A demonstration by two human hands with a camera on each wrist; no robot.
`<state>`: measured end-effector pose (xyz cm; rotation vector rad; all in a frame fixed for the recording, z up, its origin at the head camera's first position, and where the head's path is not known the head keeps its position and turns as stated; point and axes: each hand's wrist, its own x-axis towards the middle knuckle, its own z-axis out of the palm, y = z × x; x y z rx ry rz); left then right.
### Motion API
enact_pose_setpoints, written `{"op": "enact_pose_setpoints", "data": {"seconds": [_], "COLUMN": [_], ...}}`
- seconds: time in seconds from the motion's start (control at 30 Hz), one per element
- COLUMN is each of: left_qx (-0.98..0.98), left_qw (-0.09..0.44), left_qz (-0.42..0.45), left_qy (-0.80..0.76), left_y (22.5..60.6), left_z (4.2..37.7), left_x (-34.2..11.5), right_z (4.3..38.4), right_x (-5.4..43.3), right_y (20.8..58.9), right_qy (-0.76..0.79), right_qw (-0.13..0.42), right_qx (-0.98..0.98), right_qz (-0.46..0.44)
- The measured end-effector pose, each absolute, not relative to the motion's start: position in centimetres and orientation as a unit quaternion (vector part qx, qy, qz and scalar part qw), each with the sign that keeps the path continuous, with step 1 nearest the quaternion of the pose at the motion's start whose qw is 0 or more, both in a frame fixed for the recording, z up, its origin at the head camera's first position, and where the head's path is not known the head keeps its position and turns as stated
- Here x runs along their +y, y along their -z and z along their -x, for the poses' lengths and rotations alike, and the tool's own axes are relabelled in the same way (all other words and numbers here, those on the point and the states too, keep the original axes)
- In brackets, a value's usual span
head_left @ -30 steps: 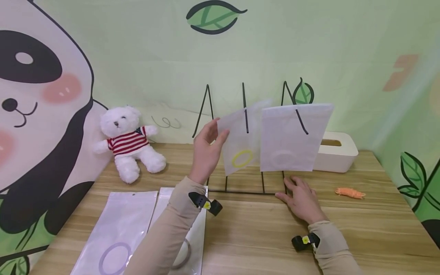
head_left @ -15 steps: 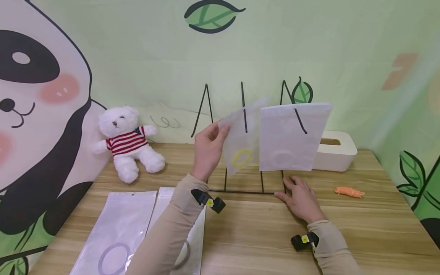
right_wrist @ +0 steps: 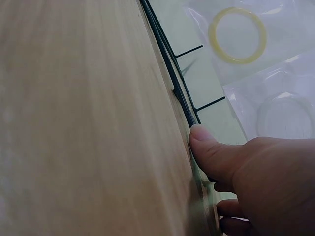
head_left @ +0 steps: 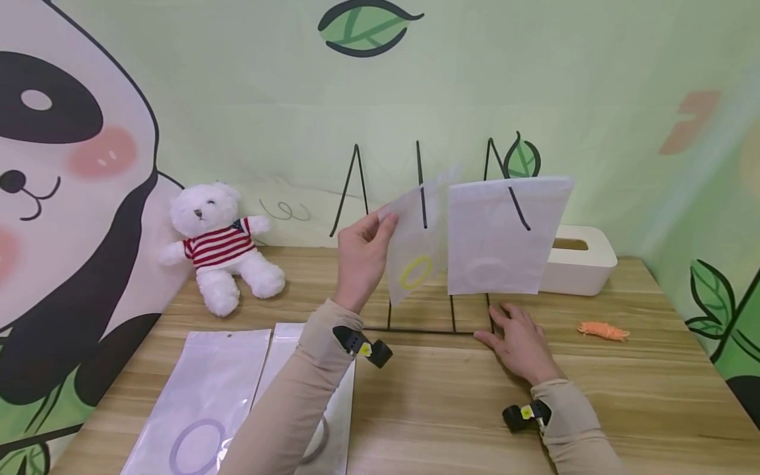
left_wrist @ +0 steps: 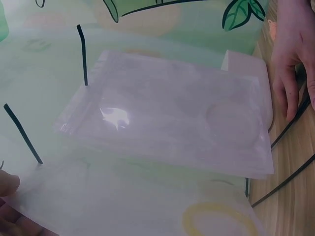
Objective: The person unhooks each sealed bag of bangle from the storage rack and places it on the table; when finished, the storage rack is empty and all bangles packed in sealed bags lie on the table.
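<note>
My left hand (head_left: 361, 260) pinches the left edge of a clear plastic bag (head_left: 424, 218) between thumb and fingers. That bag hangs at the middle prong of a black wire rack (head_left: 415, 330), turned at an angle, with a yellow ring (right_wrist: 213, 35) showing through it. Right of it, a whitish bag (head_left: 499, 231) with a pale ring inside hangs on the right prong. My right hand (head_left: 525, 346) holds the rack's front right base corner, its thumb on the front wire. The rack's left prong bears no bag.
Two flat bags (head_left: 222, 369) with rings lie at the front left, one partly under my left forearm. A teddy bear (head_left: 222, 247) sits behind them. A white tissue box (head_left: 584, 270) and an orange cord bundle (head_left: 602, 331) stand on the right of the wooden table (head_left: 427, 409).
My left hand has shifted slightly to the right, and the clear bag has turned a little more edge-on. The right hand stays on the rack.
</note>
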<state>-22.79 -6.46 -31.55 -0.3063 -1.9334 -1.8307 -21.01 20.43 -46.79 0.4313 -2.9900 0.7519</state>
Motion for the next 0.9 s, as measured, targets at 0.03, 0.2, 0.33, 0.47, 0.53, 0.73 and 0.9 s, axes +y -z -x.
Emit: {"op": "enact_pose_setpoints", "data": {"seconds": [0.03, 0.2, 0.33, 0.47, 0.53, 0.73, 0.9], "left_qx": [-0.703, -0.709, -0.710, -0.710, -0.711, -0.714, -0.716], "left_qw": [0.230, 0.239, 0.246, 0.251, 0.253, 0.262, 0.264], "left_qz": [0.111, 0.110, 0.115, 0.119, 0.121, 0.125, 0.123], "left_qy": [0.664, 0.654, 0.649, 0.646, 0.645, 0.637, 0.634], "left_y": [31.5, 31.5, 31.5, 31.4, 31.4, 31.2, 29.6], "left_z": [22.8, 22.7, 22.6, 22.5, 22.5, 22.2, 20.6], "left_x": [-6.4, -6.3, -6.2, -6.1, -6.1, -5.9, -5.5], "right_z": [21.0, 21.0, 21.0, 21.0, 21.0, 21.0, 20.9], "right_x": [20.4, 20.4, 20.4, 20.4, 20.4, 20.3, 20.4], "right_y": [46.8, 46.8, 46.8, 46.8, 46.7, 46.5, 46.6], "right_qy": [-0.242, -0.242, -0.242, -0.242, -0.242, -0.245, -0.246], "right_qw": [0.014, 0.014, 0.013, 0.012, 0.011, 0.008, 0.008], "right_qx": [-0.960, -0.960, -0.960, -0.960, -0.960, -0.960, -0.960], "right_qz": [-0.139, -0.139, -0.139, -0.139, -0.138, -0.138, -0.136]}}
